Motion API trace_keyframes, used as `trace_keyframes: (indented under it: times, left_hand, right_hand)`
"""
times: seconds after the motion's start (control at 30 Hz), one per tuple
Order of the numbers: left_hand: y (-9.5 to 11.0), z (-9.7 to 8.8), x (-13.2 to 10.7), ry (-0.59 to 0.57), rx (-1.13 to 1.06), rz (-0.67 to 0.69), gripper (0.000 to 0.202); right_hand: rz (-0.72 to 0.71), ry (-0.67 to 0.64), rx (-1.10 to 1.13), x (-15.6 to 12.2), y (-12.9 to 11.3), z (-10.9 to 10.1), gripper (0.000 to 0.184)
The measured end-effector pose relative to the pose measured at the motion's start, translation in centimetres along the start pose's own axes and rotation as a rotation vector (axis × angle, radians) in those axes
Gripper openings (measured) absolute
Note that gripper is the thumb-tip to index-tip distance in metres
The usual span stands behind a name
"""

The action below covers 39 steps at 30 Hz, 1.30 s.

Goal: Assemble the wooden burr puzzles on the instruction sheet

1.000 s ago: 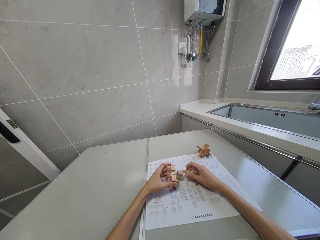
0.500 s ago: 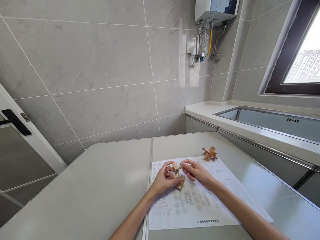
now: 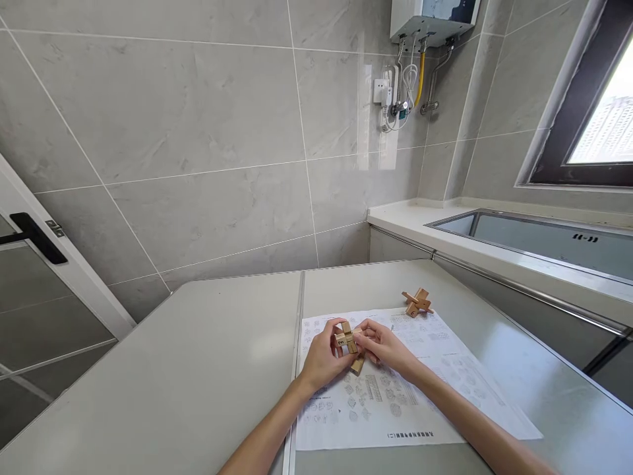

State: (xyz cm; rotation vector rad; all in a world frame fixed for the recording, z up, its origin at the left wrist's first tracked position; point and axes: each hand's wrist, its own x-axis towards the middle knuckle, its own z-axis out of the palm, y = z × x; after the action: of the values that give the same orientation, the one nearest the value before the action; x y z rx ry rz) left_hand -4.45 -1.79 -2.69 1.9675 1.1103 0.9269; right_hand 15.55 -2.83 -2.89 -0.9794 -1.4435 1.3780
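Between my two hands is a partly joined wooden burr puzzle (image 3: pixel 348 338), its notched pieces crossing one another, with a dark mark on one piece. My left hand (image 3: pixel 324 356) grips it from the left, thumb below and fingers behind. On the other side my right hand (image 3: pixel 383 344) pinches the right end of a piece in the puzzle. Just beneath them a loose wooden piece (image 3: pixel 358 365) lies on the printed instruction sheet (image 3: pixel 366 429), partly covered by the hands. The inner fingertips are partly hidden.
A second cluster of interlocked wooden pieces (image 3: pixel 418 302) lies at the sheet's far edge. The light table (image 3: pixel 198 369) has a seam running beside the paper. At right stands a counter (image 3: pixel 395 212) with a sink (image 3: pixel 534 241); a white door (image 3: pixel 64 264) is at left.
The puzzle has turned in my hands and now shows a crossed shape. My right hand has moved in closer against it. The view has shifted slightly.
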Motion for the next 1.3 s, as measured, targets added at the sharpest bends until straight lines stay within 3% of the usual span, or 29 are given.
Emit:
trace_keyframes:
  times: [0.23, 0.7, 0.97, 1.3]
  left_hand:
    - [0.0, 0.1, -0.3, -0.048, 0.13, 0.075, 0.058]
    - [0.5, 0.3, -0.4, -0.085, -0.033, 0.108, 0.054]
    - [1.1, 0.7, -0.5, -0.079, -0.173, 0.023, 0.056]
    - [1.3, 1.1, -0.6, -0.054, -0.262, -0.042, 0.061]
  right_hand:
    - [-0.033, 0.04, -0.025, -0.1, 0.1, 0.2, 0.052]
    - [-0.038, 0.119, -0.073, 0.2, 0.9, 0.0, 0.059]
    - [-0.045, 0.16, -0.05, -0.1, 0.7, 0.3, 0.058]
    - [0.011, 0.115, -0.009, 0.3, 0.9, -0.2, 0.059]
